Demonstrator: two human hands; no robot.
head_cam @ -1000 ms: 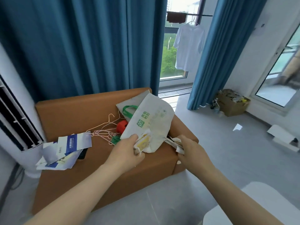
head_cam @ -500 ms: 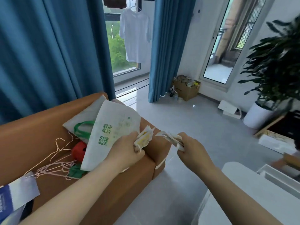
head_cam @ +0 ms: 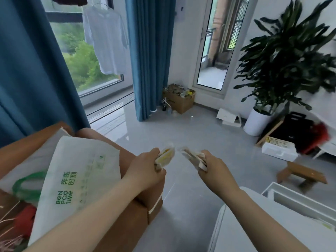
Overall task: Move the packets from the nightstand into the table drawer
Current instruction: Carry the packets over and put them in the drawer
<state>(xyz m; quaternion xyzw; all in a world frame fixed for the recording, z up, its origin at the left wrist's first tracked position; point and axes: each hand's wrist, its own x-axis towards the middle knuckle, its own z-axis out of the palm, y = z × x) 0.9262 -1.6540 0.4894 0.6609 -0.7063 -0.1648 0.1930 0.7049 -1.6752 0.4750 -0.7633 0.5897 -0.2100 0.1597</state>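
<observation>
Yellow-printed packets (head_cam: 165,155) are being gripped in the curled fingers of the left hand (head_cam: 145,172), projecting beyond the knuckles, just past the nightstand's (head_cam: 127,230) right corner. Pale packets (head_cam: 193,157) are being clenched likewise by the right hand (head_cam: 214,169), over the floor (head_cam: 181,133).

A single wide-angle camera is sitting on the person's head, looking forward and down along both forearms, which are entering from the bottom edge. It is framing the left hand (head_cam: 145,171) and right hand (head_cam: 216,170) close up, just below centre. It is facing across the floor (head_cam: 190,133) toward a blue curtain (head_cam: 151,57) and a glass door (head_cam: 212,57), with the nightstand (head_cam: 127,224) filling the lower left and a white worktop (head_cam: 232,233) the lower right.
</observation>
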